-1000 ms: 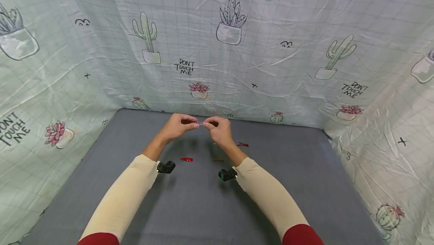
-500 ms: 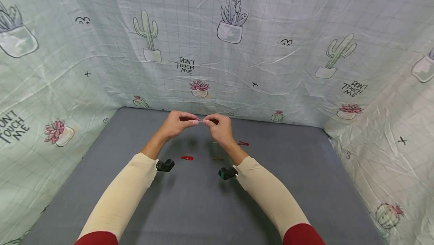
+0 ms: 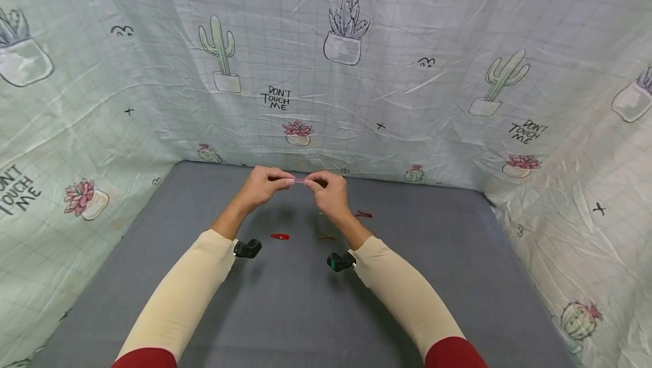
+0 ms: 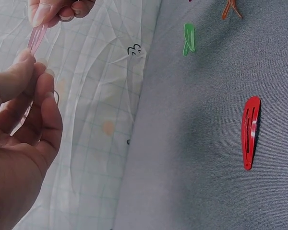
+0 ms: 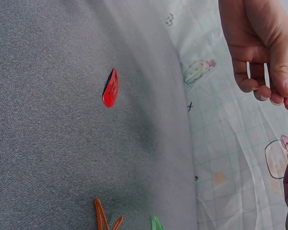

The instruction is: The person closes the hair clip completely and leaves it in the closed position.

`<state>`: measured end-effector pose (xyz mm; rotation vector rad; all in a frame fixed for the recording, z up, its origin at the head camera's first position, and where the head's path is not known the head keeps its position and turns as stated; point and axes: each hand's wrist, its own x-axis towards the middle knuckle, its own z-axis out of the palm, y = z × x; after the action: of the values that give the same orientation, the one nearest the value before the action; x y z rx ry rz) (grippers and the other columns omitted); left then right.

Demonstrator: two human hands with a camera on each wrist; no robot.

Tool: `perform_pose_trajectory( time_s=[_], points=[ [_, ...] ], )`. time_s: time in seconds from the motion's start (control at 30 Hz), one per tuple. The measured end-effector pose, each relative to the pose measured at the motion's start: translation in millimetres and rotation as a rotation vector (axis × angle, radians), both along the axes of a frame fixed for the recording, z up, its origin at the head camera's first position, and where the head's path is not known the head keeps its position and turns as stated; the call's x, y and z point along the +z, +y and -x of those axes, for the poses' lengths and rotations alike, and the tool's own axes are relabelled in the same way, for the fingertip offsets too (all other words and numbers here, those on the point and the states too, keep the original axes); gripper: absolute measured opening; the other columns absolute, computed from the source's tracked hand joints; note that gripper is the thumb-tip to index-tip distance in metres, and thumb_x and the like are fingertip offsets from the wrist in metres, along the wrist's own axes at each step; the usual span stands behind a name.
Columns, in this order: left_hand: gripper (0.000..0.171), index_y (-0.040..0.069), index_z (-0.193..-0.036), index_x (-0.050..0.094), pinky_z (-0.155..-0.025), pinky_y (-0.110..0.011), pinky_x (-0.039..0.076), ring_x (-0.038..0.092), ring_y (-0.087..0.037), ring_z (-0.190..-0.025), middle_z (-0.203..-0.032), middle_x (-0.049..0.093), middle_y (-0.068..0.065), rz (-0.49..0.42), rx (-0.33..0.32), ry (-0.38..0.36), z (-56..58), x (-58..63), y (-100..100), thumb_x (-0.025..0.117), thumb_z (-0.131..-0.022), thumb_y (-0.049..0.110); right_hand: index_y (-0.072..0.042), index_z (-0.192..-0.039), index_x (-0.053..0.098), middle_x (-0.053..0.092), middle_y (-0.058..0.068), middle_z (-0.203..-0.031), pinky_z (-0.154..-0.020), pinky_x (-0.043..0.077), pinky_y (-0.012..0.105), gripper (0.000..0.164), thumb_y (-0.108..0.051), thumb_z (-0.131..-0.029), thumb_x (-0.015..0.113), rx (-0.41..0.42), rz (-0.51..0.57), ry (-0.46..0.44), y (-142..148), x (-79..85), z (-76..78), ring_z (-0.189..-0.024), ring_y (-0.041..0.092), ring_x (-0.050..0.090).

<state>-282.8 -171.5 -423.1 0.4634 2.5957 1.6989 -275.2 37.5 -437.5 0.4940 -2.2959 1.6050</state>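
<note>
Both hands are raised over the far part of the table with a pink hair clip (image 4: 37,36) stretched between them. My left hand (image 3: 260,188) pinches one end between thumb and fingers. The other end is pinched by the thumb and fingers of my right hand (image 3: 330,192). In the left wrist view the clip's slim, slotted middle shows between the fingertips, which cover its ends. Below the hands on the table lie a flat red hair clip (image 4: 250,132), a green hair clip (image 4: 189,39) and an orange hair clip (image 3: 327,236) with its prongs spread.
A second red hair clip (image 3: 364,214), prongs apart, lies to the right of my right wrist. Dark cloth covers the table (image 3: 300,311). A cactus-print curtain (image 3: 387,73) stands along the back and both sides, close behind my hands.
The hands have risen slightly in the head view and drawn a little apart, so more of the pink hair clip shows between the fingertips. The clips on the table have stayed put.
</note>
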Motion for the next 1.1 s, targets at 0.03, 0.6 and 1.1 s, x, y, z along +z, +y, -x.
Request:
perform_pose_trajectory(
  time_s=[0.03, 0.6, 1.1],
  points=[
    [0.027, 0.002, -0.117, 0.079, -0.094, -0.049, 0.058, 0.073, -0.030, -0.102, -0.117, 0.076, -0.020, -0.006, -0.001, -0.002, 0.0, -0.2, 0, 0.071, -0.100, 0.022, -0.003, -0.097, 0.080, 0.076, 0.016, -0.091, -0.065, 0.048, 0.024, 0.011, -0.012, -0.097, 0.075, -0.002, 0.004, -0.004, 0, -0.1, -0.2, -0.072, 0.012, 0.060],
    [0.024, 0.000, -0.112, 0.079, -0.097, -0.055, 0.056, 0.071, -0.029, -0.100, -0.116, 0.074, -0.025, -0.026, 0.036, 0.024, 0.2, -5.8, 4, 0.068, -0.102, 0.019, -0.003, -0.098, 0.080, 0.076, 0.016, -0.093, -0.066, 0.048, 0.027, 0.012, -0.014, -0.097, 0.075, -0.017, 0.017, -0.025, -3, -2.3, -0.1, -0.073, 0.013, 0.059],
    [0.021, -0.001, -0.106, 0.078, -0.087, -0.039, 0.058, 0.070, -0.021, -0.090, -0.104, 0.075, -0.023, -0.058, 0.087, 0.063, -0.4, -14.5, 10, 0.066, -0.103, 0.016, -0.004, -0.092, 0.080, 0.074, 0.015, -0.085, -0.063, 0.047, 0.025, 0.009, -0.011, -0.095, 0.077, -0.019, 0.001, -0.027, -3, 0.3, 0.9, -0.069, 0.012, 0.057]
  ],
)
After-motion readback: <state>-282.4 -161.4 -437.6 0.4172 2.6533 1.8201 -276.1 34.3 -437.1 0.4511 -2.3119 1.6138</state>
